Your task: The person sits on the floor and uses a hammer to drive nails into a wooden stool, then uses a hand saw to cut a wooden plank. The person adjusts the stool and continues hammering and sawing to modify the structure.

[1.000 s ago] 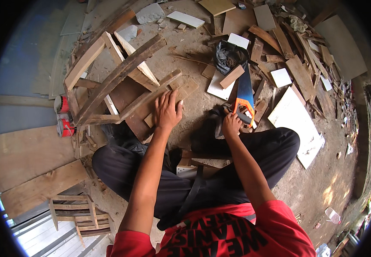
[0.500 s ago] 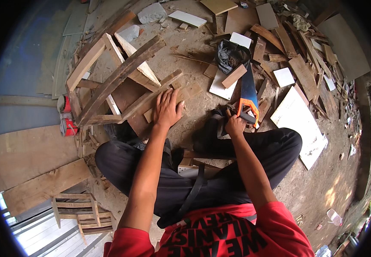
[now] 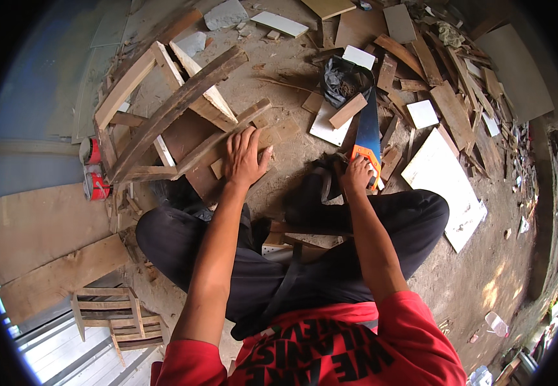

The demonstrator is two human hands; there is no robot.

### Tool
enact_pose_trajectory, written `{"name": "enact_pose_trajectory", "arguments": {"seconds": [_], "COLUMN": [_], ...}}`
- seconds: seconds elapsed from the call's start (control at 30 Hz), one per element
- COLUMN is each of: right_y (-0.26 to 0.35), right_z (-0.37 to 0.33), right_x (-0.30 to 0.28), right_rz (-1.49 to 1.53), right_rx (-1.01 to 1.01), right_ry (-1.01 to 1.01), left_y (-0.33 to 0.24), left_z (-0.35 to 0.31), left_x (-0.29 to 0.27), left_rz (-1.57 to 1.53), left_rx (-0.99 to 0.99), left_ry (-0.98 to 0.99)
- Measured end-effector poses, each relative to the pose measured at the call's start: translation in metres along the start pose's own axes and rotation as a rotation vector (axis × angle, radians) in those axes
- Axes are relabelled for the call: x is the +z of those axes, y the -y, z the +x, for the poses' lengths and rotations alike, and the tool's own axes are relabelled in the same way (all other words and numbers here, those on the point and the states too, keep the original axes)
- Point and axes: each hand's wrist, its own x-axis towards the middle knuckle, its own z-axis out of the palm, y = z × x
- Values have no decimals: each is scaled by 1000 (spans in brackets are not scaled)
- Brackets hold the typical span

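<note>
Right grip (image 3: 356, 175) holds handsaw (image 3: 368, 132), blade pointing away, upward.

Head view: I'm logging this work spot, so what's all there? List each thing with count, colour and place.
Saw: one, blue blade, orange handle, right of centre, handle in the right hand.
Wooden frame: one, brown, upper left, under the left hand.
Black bag: one, top centre, beyond the saw tip.
White boards: several, right side and top; the largest lies by the right knee.
Wood scraps: many, brown, upper right on the dirt floor.
Red cans: two, left edge of the frame.
Small slatted crate: one, pale wood, lower left.
Left hand: flat on the frame, fingers spread.
Right hand: closed on the saw handle.
</note>
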Motion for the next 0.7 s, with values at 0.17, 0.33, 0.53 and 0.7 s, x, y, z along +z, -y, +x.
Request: {"name": "enact_pose_trajectory", "arguments": {"seconds": [0.17, 0.33, 0.53, 0.7], "right_y": [10, 25, 0, 18], "right_z": [-4, 7, -92, -171], "right_x": [-46, -148, -276, -302], "right_rz": [314, 774, 1408, 1346], "right_rx": [-103, 142, 147, 171], "right_ry": [22, -200, -11, 185], "left_y": [0, -6, -28, -28], "left_z": [-2, -7, -14, -13], "left_x": [-1, 5, 23, 21], "left_rz": [6, 18, 59, 78], "left_rx": [-51, -101, -235, -210], "left_ry": [36, 42, -19, 5]}}
